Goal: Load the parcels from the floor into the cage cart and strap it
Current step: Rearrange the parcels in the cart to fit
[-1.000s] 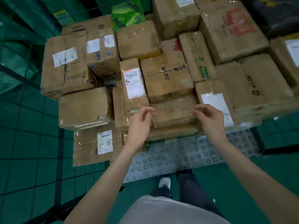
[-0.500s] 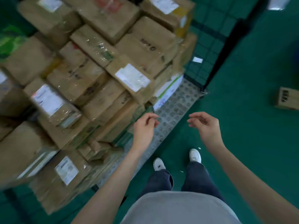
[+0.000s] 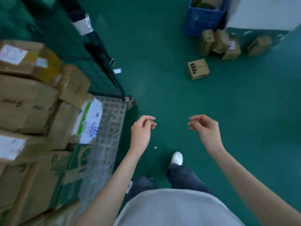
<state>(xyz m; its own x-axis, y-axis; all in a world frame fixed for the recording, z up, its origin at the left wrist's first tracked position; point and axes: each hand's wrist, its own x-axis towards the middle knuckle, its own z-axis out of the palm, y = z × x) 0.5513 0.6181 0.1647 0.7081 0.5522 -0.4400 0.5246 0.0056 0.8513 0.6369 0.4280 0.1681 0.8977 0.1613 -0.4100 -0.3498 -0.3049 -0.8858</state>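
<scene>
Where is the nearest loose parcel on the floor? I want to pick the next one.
In the head view, the lone parcel sits on the green floor, upper right of centre, ahead of the right hand, just short of the parcel cluster by the blue crate.

Inventory, placed relative to the cage cart (image 3: 107,128):

- Cage cart: 1, with studded metal deck and green mesh side.
- Parcels stacked on the cart: at least 8 cardboard boxes in view; the stack runs out of frame and is blurred, so no exact total.
- Lone parcel (image 3: 197,69) on the floor, well apart from the cart: 1.
- Parcels in a cluster (image 3: 219,44) farther from the cart: 4, the count blurred.
- Blue crate (image 3: 203,18) beyond the cluster: 1.
- Hands: 2, both holding nothing.
</scene>
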